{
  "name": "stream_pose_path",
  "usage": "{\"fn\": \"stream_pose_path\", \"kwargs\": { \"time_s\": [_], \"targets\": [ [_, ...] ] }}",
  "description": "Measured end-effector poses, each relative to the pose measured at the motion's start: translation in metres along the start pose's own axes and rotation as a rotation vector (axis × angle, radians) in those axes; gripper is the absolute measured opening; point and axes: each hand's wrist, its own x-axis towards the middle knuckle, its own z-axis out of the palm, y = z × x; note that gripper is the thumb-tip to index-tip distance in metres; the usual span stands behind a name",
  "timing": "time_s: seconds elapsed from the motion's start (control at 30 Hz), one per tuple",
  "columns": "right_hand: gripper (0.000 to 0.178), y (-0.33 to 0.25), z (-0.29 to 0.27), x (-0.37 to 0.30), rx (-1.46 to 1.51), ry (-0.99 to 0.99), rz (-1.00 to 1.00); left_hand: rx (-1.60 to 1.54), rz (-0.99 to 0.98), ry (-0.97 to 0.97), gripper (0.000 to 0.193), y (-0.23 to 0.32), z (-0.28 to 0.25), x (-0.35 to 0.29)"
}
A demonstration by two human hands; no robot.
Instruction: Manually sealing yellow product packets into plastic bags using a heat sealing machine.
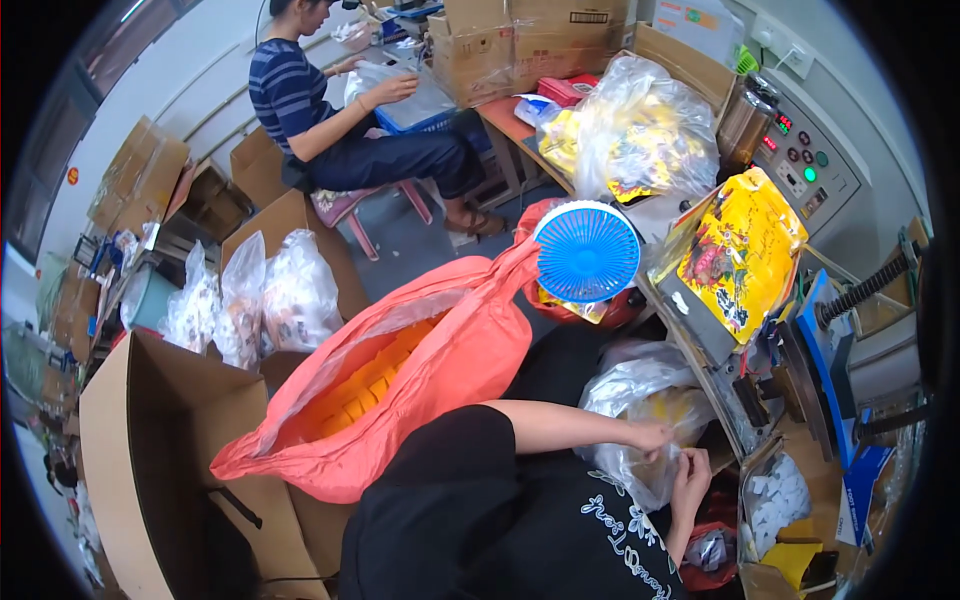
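A transparent plastic bag (625, 400) with some yellowish contents sits low at the right, beside the machine table. My left hand (652, 438) is closed on the bag's rim, its arm stretched across from the left. Just below and to the right, my right hand (690, 478) pinches the same bag near its edge. Both hands are close together; their fingertips are partly hidden by the film. Left of my arms lies a large coral-red sack (470, 325), gaping open, with stacked orange pieces (370, 385) inside.
A blue fan (588, 252) stands ahead of my hands. Yellow printed sheets (745, 255) lie on the machine table, with a control panel (815, 160) behind. An open carton (165, 480) is at lower left. Another person (310, 110) sits working at the back. A box of white scraps (780, 500) stands at right.
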Motion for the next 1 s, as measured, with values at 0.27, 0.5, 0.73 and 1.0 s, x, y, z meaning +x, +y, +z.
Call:
{"fn": "stream_pose_path", "kwargs": {
  "time_s": [0.27,0.5,0.73,1.0],
  "targets": [
    [0.004,-0.036,-0.008,-0.001,0.119,0.083,-0.104,-0.528,0.164,-0.107,0.029,0.023,-0.031,-0.016],
    [0.008,-0.025,0.006,-0.003,0.192,-0.191,-0.066,-0.180,0.247,-0.152,0.017,0.032,-0.034,-0.019],
    [0.035,0.058,0.021,0.016,0.450,-0.292,0.152,0.584,0.703,0.264,0.018,0.032,-0.016,-0.033],
    [0.045,0.061,0.037,0.014,0.952,-0.259,0.441,0.565,0.444,0.513,0.020,0.030,-0.011,-0.029]
  ]
}}
